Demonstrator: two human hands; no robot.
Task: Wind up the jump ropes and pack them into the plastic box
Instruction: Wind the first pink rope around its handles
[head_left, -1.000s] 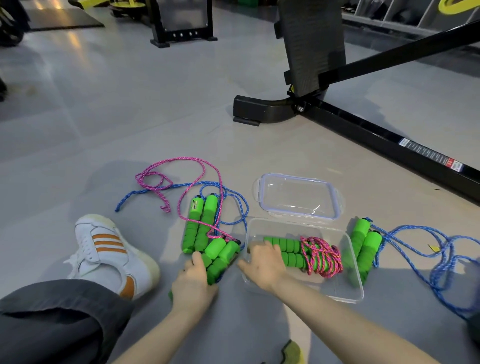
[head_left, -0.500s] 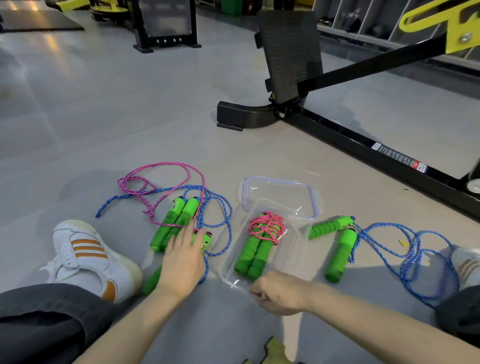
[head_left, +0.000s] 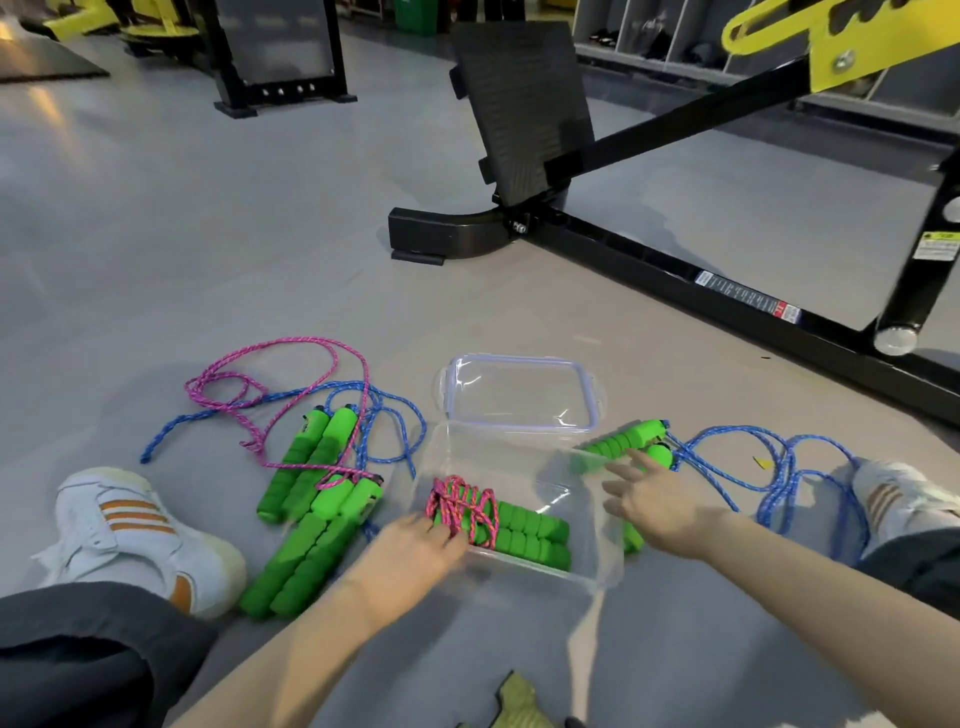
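Note:
A clear plastic box (head_left: 524, 457) sits on the floor with one wound jump rope (head_left: 498, 522) inside, pink cord wrapped round its green handles. My left hand (head_left: 410, 558) rests at the box's left wall, fingers touching the pink winding. My right hand (head_left: 657, 501) hovers open over the box's right edge, fingertips by the green handles (head_left: 623, 444) of a loose blue rope (head_left: 779, 467). Left of the box lie two more pairs of green handles (head_left: 317, 499) with tangled pink cord (head_left: 270, 384) and blue cord (head_left: 384, 426).
The box's clear lid (head_left: 519, 392) lies just behind it. My white shoes (head_left: 135, 535) and dark trouser legs flank the ropes. A black gym machine frame (head_left: 675, 260) with a footplate runs across the floor behind.
The box has turned so the wound rope now lies crosswise. My left hand moved from the left handles to the box. My right hand left the box's front edge and rose toward the right handles.

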